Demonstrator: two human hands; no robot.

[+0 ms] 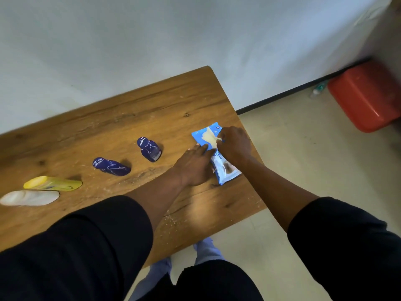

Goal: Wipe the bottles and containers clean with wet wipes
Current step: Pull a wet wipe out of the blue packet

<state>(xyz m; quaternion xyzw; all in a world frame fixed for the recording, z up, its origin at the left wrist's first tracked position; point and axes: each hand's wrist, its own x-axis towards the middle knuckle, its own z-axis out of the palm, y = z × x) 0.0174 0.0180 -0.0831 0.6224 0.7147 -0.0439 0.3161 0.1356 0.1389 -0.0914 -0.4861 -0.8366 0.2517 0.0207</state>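
- I see a blue wet-wipe pack lying flat near the right end of the wooden tabletop, one short end close to the table's right edge.
- My left hand lies on the pack's left side with straight fingers pressing down on it; nothing is curled round the pack.
- My right hand sits over the pack's middle, its fingers pinching a pale, creamy strip that stands up from the pack's top face. I cannot tell whether that strip is the seal flap or a wipe.
- Left of the pack, well apart from it, a small dark blue bottle with white markings stands on the tabletop.
- Further left, a second dark blue bottle of the same print stands on the wood, apart from the first.
- Near the left edge of the view, a yellow container stands just beside a white bottle; whether the two touch I cannot tell.
- Pale crumbs or dust are scattered across the wood, thickest along the near edge.
- Both forearms reach out of dark sleeves.
- Beyond the table's right end, a red plastic stool stands on the pale floor against the white wall.
- A small clear bottle lies on the floor beside that stool.
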